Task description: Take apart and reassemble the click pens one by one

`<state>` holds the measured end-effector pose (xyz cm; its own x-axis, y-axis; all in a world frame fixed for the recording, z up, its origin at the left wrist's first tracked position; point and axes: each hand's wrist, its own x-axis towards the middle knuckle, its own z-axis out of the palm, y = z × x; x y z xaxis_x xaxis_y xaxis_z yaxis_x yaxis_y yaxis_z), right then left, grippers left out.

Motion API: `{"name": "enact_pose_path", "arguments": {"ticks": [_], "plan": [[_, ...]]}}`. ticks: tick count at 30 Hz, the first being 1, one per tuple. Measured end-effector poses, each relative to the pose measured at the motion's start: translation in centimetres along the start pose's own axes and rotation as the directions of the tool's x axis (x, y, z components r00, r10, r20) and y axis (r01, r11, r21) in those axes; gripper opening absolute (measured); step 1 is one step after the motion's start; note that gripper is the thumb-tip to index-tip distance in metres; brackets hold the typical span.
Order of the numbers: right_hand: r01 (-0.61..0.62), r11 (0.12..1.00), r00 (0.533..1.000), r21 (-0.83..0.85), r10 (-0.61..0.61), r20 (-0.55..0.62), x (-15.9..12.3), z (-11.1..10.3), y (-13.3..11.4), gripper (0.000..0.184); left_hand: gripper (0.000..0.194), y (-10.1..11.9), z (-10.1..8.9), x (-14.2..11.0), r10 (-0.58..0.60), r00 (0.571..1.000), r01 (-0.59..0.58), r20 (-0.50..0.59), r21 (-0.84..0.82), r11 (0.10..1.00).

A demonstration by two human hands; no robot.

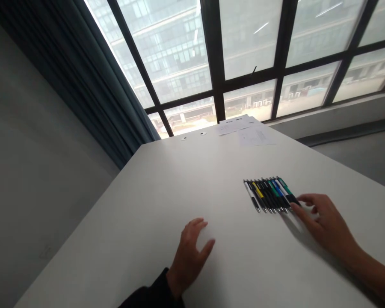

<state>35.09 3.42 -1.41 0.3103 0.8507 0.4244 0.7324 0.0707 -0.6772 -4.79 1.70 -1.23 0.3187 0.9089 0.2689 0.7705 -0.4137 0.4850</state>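
Observation:
Several click pens [265,193] lie side by side in a slanted row on the white table [167,188], most of them with black lower ends. A white pen [250,191] is at the row's left end, close to one with a yellow section [258,190]. At the right end, my right hand [329,220] pinches the lower end of a green and black pen [285,186] between thumb and fingers. My left hand [189,250] is over the table, left of the pens, thumb and fingers apart, holding nothing.
Sheets of paper [256,136] lie at the table's far end, near two round cable holes [203,134]. Beyond stands a dark-framed window [215,64]. A blue curtain [93,81] and a grey wall [35,149] border the left side.

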Motion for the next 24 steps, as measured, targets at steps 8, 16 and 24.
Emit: {"name": "enact_pose_path", "arguments": {"ticks": [8,16,24], "plan": [[-0.086,0.993,0.99,-0.082,0.076,-0.117,5.8,2.3,3.5,0.044,0.068,9.9,8.5,12.0,-0.246,0.957,0.26,-0.152,0.084,0.962],[0.108,0.973,0.994,-0.203,-0.112,-0.011,4.8,2.4,3.3,0.045,0.096,16.4,13.0,17.5,-0.315,0.947,0.321,-0.067,0.118,0.94],[0.3,0.872,0.939,-0.387,-0.198,0.28,2.8,2.9,0.5,0.05,0.061,15.4,13.4,17.1,-0.051,0.992,0.028,0.119,0.188,0.982]]}}
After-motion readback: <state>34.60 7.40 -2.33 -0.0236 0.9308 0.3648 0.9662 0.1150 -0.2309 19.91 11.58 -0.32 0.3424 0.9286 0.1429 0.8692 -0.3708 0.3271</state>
